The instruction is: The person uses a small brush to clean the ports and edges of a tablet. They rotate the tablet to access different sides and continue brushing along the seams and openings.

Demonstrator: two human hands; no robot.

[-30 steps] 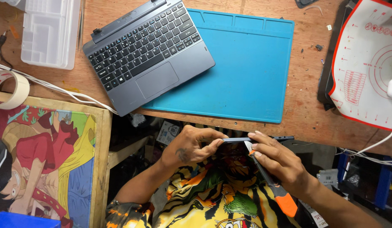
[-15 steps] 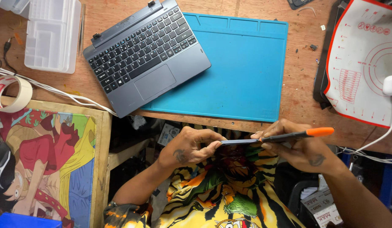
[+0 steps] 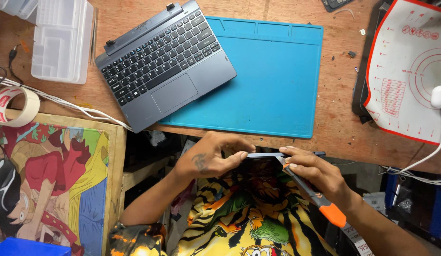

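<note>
- Since half a second ago the tool (image 3: 309,191) has swung: its orange end, which pointed out to the right level with the tablet, now hangs down-right toward the person's right forearm, and its front end lies against the tablet (image 3: 270,155); the left hand has kept its place.
- Below the desk (image 3: 339,118) edge, the hands work in open space over the person's lap, above a yellow printed shirt (image 3: 239,213); only dark clutter shows underneath at either side.
- On the desk top, well apart from the hands, lie a blue mat (image 3: 277,80) and a grey keyboard (image 3: 163,64) that overlaps its left edge.
- The tablet is a thin dark slab seen edge-on, held level just under the desk edge, between the two hands.
- Left hand (image 3: 208,161) grips the tablet's left end, fingers curled over the top edge and thumb pressed along the near side.
- Right hand (image 3: 315,173) is closed round the tool's dark shaft, fingertips resting on the tablet's right part, with the tool's front end meeting the tablet's edge between the hands.
- Whether that end has entered the seam cannot be told.
- Left of the lap stands a picture board (image 3: 54,180); a tape roll (image 3: 14,106) lies above it.
</note>
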